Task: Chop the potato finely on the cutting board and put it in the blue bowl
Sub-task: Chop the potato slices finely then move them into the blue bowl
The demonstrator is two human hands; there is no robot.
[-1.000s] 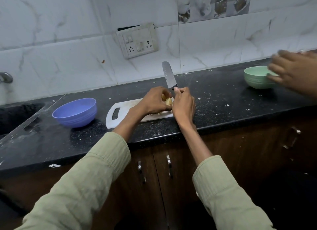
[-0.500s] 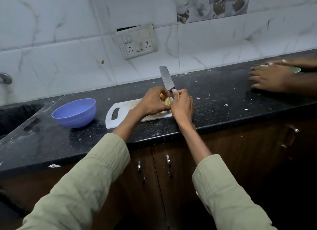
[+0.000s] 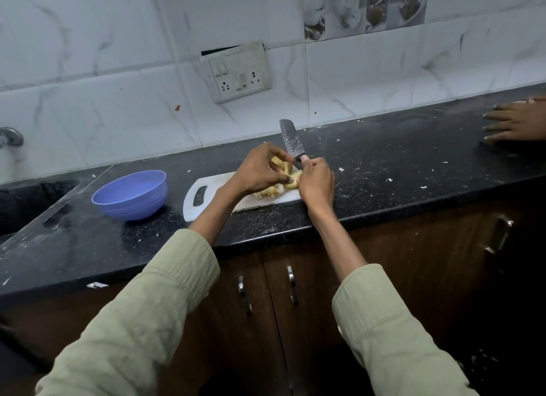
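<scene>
Head view — green bowl gone, another person's hand [image 3: 515, 124] flat on counter [image 3: 399, 165].

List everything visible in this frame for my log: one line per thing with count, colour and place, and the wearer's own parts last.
potato: one, pale yellow, partly cut, on the cutting board between the hands
cutting board: one, white, on the counter right of the blue bowl
blue bowl: one, blue, on the counter near the sink
knife: one, steel blade pointing toward the wall, above the potato
counter: one, black speckled, with pale scraps
sink: one, dark, far left
tap: one, metal, left edge
socket plate: one, white, on the tiled wall
cabinet doors: brown, metal handles, below the counter
another person's hand: one, flat on the counter, far right
left hand: holds the potato
right hand: grips the knife
</scene>
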